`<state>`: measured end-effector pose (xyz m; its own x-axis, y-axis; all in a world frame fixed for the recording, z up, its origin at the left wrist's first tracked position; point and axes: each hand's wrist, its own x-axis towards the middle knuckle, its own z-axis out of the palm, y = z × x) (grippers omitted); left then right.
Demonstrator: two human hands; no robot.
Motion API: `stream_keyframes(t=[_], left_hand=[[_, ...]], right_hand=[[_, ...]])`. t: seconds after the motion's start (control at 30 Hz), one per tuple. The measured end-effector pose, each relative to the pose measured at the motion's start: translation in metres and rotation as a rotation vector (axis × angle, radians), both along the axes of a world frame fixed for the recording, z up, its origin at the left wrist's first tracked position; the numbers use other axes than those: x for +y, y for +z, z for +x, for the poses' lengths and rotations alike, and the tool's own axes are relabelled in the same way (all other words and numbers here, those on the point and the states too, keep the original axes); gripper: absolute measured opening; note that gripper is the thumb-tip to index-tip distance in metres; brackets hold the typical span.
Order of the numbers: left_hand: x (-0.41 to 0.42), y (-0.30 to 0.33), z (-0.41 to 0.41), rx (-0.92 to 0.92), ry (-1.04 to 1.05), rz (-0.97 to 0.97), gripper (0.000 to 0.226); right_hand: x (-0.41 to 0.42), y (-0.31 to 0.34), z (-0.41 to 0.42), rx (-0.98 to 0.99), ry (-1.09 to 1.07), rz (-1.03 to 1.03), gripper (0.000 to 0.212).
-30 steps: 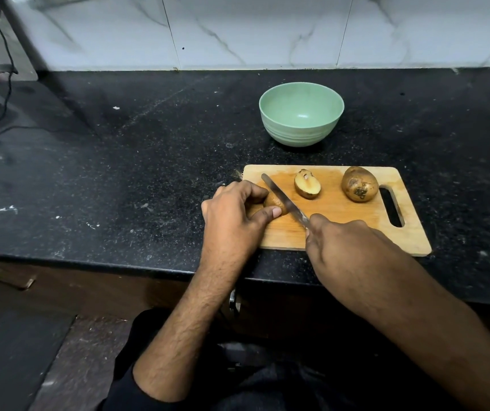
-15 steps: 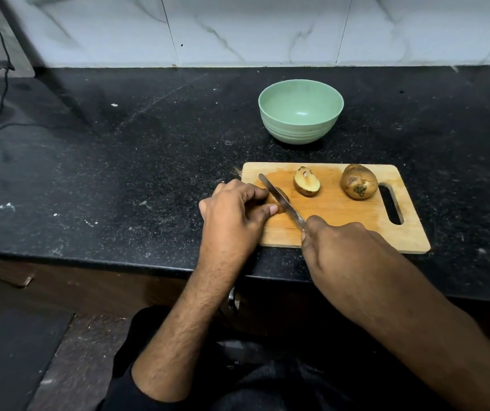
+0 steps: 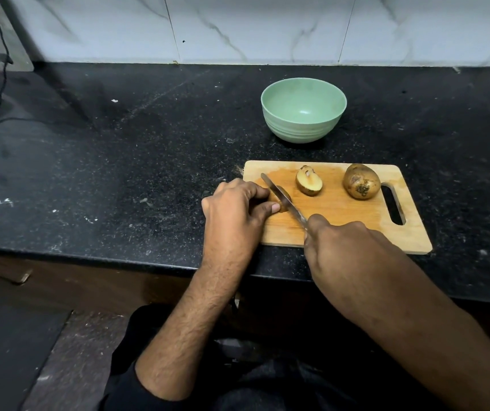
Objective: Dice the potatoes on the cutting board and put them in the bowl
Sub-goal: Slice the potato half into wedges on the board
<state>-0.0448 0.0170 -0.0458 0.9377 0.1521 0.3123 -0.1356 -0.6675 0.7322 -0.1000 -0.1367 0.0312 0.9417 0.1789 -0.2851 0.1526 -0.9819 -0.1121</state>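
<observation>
Here L hand (image 3: 232, 207) pinches potato half (image 3: 282, 200) on board (image 3: 341, 209) w/ R hand (image 3: 344, 247) gripping knife (image 3: 282, 200) across it.

Green bowl (image 3: 303, 109), black speckled counter (image 3: 119, 173).

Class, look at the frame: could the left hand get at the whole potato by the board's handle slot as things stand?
Probably not directly: the left hand grips a potato piece, and the knife and right hand lie between it and the whole potato.
</observation>
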Motion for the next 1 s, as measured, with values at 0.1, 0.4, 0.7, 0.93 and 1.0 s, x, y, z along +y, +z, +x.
stream_keyframes(t=[0.1, 0.4, 0.7, 0.93, 1.0], left_hand=[[0.000, 0.000, -0.001, 0.001, -0.001, -0.003, 0.018], [0.000, 0.002, -0.002, 0.001, -0.037, 0.103, 0.013], [-0.003, 0.017, 0.001, 0.077, -0.027, 0.200, 0.005], [-0.003, 0.017, 0.003, 0.087, -0.025, 0.185, 0.003], [-0.003, 0.015, 0.001, 0.068, -0.018, 0.138, 0.003]], right_hand=[[0.001, 0.003, 0.002, 0.044, 0.003, 0.002, 0.026], [0.002, 0.001, -0.001, 0.045, -0.003, -0.019, 0.027], [0.003, 0.009, 0.007, 0.118, 0.025, -0.081, 0.029], [0.008, 0.009, 0.019, 0.161, 0.026, -0.109, 0.033], [0.013, 0.002, 0.024, 0.159, 0.020, -0.107, 0.036]])
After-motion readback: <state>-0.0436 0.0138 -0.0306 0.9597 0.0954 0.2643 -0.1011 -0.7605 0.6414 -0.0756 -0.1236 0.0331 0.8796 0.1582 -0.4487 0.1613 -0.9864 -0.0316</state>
